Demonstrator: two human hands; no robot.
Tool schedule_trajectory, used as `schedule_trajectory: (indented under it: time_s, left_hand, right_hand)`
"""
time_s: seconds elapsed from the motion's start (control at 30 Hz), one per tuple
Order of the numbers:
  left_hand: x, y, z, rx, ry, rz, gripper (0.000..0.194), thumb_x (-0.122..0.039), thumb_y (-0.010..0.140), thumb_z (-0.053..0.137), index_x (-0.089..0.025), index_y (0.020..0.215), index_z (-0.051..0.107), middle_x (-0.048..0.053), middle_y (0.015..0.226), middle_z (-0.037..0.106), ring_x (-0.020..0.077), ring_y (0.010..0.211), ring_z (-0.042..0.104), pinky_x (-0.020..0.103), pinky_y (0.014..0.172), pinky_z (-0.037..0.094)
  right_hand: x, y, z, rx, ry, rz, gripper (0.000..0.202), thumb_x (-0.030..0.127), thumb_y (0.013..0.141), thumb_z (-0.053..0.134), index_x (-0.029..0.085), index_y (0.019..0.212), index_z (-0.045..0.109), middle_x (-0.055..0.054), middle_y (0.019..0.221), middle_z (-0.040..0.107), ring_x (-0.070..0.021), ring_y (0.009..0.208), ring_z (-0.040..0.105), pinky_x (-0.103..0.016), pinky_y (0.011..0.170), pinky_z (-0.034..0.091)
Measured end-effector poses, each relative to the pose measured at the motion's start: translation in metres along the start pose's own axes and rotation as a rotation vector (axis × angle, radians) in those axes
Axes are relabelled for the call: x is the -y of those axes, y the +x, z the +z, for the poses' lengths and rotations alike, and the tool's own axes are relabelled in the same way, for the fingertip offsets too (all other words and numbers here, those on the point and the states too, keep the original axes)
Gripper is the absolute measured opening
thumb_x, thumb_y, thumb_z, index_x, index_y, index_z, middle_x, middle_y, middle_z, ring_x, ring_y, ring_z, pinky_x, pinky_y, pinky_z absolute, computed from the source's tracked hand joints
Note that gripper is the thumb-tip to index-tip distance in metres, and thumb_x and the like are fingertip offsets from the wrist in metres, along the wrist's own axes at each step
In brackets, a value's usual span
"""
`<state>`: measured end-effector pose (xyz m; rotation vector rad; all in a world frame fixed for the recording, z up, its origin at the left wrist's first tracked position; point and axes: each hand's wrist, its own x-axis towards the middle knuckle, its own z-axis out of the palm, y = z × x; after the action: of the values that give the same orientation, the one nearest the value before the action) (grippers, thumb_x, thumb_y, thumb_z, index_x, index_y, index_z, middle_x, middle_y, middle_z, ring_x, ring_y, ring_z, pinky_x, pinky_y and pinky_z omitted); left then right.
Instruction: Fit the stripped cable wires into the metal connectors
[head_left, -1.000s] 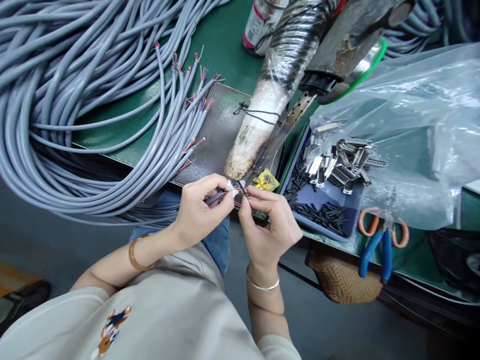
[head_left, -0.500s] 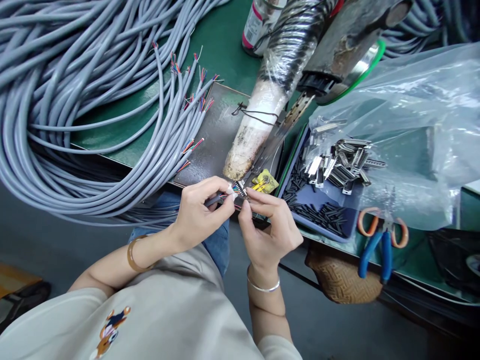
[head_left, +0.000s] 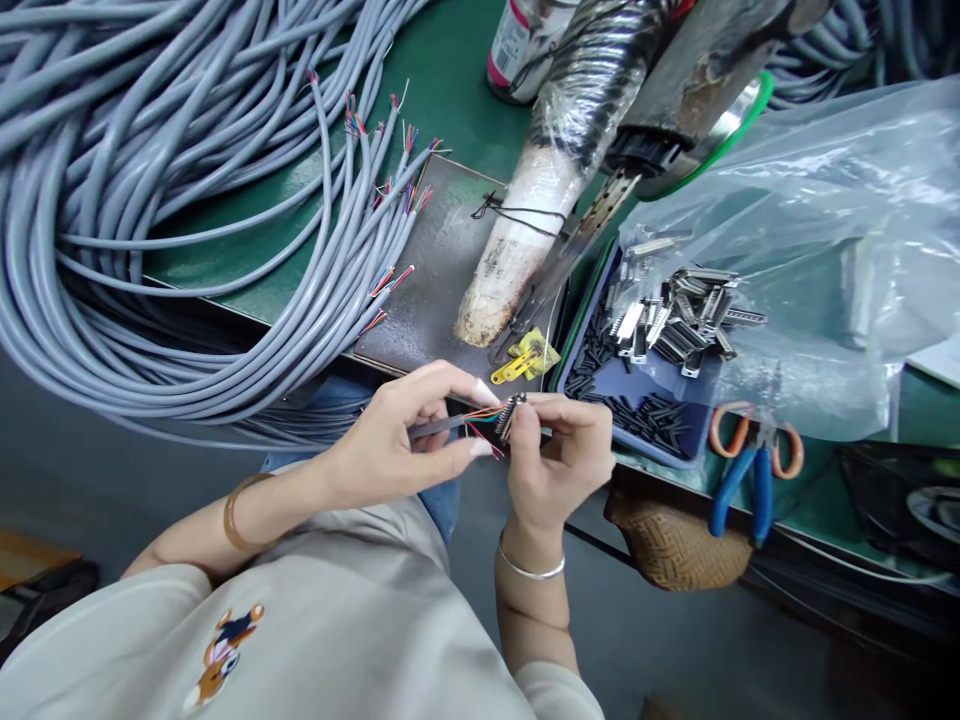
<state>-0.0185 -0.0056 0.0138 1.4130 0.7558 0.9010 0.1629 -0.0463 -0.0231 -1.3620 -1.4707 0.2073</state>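
Observation:
My left hand (head_left: 409,430) holds the end of a grey cable (head_left: 436,427), its thumb and index finger spread around the bared coloured wires (head_left: 480,415). The thumb and index finger have white coverings at their tips. Pinched in my right hand (head_left: 559,450) is a small metal connector (head_left: 508,415) with a row of pins. Some wires reach the connector; a red one hangs loose below. Just beyond my hands, a yellow clip-like piece (head_left: 514,368) rests by the front edge of a dark plate (head_left: 420,300).
Grey cables (head_left: 187,180) fill the left. A taped duct (head_left: 502,270) hangs over the plate. Rightward are a blue tray (head_left: 682,450) with black sleeves, metal connectors (head_left: 686,320), a plastic bag (head_left: 825,250), blue-handled pliers (head_left: 761,490) and orange-handled scissors (head_left: 727,430).
Both hands have drawn slightly toward my body. The connector has turned and now sits in my right fingers. My left thumb and index finger have spread apart, showing more of the wires.

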Motion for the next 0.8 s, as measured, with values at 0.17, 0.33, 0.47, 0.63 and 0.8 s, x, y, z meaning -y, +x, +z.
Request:
schedule_trajectory:
  time_s: [0.17, 0.33, 0.47, 0.63, 0.8]
  left_hand:
    - [0.004, -0.006, -0.001, 0.006, 0.238, 0.309, 0.010, -0.008, 0.091, 0.070, -0.017, 0.096, 0.073, 0.010, 0.102, 0.074, 0.0120, 0.076, 0.069, 0.020, 0.064, 0.056]
    - [0.013, -0.007, 0.003, -0.073, 0.165, 0.346, 0.009, -0.006, 0.090, 0.070, -0.016, 0.089, 0.071, 0.008, 0.089, 0.077, 0.0143, 0.079, 0.073, 0.022, 0.070, 0.058]
    - [0.015, -0.008, 0.005, -0.112, -0.015, 0.102, 0.007, -0.008, 0.083, 0.071, -0.015, 0.082, 0.070, 0.007, 0.081, 0.075, 0.0115, 0.063, 0.066, 0.020, 0.054, 0.050]
    - [0.012, -0.001, 0.003, -0.167, -0.267, -0.201, 0.016, -0.015, 0.076, 0.077, -0.015, 0.074, 0.062, -0.005, 0.056, 0.056, 0.0031, 0.042, 0.040, 0.016, 0.040, 0.032]
    - [0.014, 0.003, 0.001, -0.134, -0.334, -0.326, 0.021, -0.023, 0.076, 0.081, -0.015, 0.077, 0.061, -0.008, 0.048, 0.049, 0.0029, 0.039, 0.038, 0.014, 0.039, 0.032]
  right_hand:
    - [0.012, 0.009, -0.001, 0.071, 0.150, 0.221, 0.019, 0.030, 0.097, 0.068, 0.022, 0.085, 0.056, 0.009, 0.067, 0.056, -0.0056, 0.048, 0.050, -0.017, 0.045, 0.040]
    - [0.017, 0.010, -0.001, 0.223, 0.396, 0.380, 0.025, 0.039, 0.100, 0.063, 0.024, 0.085, 0.049, 0.013, 0.053, 0.049, -0.0061, 0.034, 0.040, -0.017, 0.036, 0.032]
    - [0.021, 0.008, -0.003, 0.048, 0.247, 0.325, 0.018, 0.033, 0.097, 0.070, 0.022, 0.086, 0.059, 0.011, 0.054, 0.055, -0.0051, 0.033, 0.043, -0.017, 0.034, 0.030]
    - [0.024, 0.004, -0.006, -0.313, 0.106, 0.034, 0.014, 0.028, 0.099, 0.066, 0.021, 0.111, 0.065, 0.008, 0.066, 0.067, -0.0066, 0.037, 0.053, -0.019, 0.039, 0.043]
    - [0.017, -0.014, -0.003, -0.178, -0.004, -0.018, 0.016, 0.011, 0.094, 0.069, 0.021, 0.105, 0.065, -0.001, 0.093, 0.081, -0.0176, 0.077, 0.081, -0.031, 0.070, 0.068]
